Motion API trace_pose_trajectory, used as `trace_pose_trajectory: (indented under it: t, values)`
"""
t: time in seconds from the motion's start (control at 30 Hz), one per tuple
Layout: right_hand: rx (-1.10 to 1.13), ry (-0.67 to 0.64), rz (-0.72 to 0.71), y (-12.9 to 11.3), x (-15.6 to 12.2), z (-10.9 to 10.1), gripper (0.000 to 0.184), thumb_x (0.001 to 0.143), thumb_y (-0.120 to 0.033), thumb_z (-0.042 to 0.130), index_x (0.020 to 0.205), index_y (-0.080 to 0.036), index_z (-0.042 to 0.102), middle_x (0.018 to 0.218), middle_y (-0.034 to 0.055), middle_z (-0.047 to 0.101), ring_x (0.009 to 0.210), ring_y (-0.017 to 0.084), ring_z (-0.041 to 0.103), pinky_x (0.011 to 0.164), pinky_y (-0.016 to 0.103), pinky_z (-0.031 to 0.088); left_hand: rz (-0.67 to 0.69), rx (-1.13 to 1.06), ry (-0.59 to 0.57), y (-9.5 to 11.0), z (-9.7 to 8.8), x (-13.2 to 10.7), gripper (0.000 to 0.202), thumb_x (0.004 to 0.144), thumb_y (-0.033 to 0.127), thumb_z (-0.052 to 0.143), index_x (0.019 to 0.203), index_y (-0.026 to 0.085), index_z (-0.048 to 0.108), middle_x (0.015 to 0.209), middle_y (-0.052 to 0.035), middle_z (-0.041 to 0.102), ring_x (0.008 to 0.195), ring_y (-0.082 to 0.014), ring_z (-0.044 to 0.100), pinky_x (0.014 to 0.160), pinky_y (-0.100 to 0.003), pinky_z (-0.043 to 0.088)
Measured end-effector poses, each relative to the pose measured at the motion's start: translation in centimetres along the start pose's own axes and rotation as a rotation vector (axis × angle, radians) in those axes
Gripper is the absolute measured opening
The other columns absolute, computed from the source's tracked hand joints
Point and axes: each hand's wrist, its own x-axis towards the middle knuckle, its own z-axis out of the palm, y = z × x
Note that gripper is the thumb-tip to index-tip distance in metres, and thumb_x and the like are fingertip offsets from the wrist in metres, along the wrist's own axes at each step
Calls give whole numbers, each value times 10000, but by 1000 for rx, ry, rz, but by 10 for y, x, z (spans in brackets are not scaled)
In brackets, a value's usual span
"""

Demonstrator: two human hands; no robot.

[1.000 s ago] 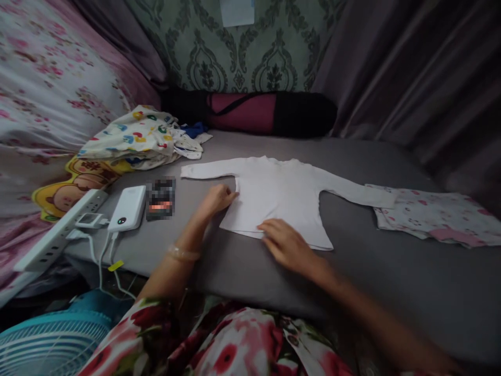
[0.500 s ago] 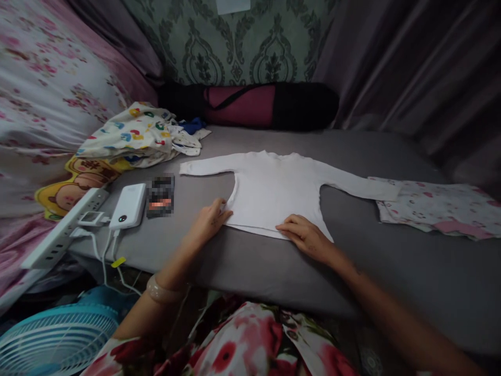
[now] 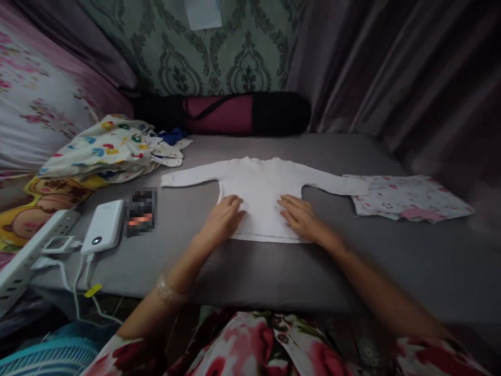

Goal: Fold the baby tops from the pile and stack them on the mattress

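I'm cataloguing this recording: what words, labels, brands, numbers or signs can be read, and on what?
None can be read with certainty.
White power bank: markings on its small round display are too small.
Yellow cartoon-print item: dark marks, too blurred.
Dark object beside the power bank: pixelated.
White shirt: no lettering visible.

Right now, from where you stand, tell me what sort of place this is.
Probably a home bedroom, perhaps a curtained bed: a grey sheet lies spread out, a dark curtain hangs to the right, and patterned wallpaper shows behind.
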Motion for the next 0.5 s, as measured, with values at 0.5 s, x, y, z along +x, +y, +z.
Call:
trace_pose_trajectory:
  t: [0.5]
  values:
    - [-189, -69, 75, 13, 21, 5, 575, 996, -474, 234, 1473, -182, 371, 1574, 106, 237, 1464, 246, 130, 1178, 496, 74, 0, 15, -62, -15, 31, 25, 616, 975, 520, 256, 1450, 148, 381, 1519, -148, 354, 1430, -253, 277, 1167, -434, 222]
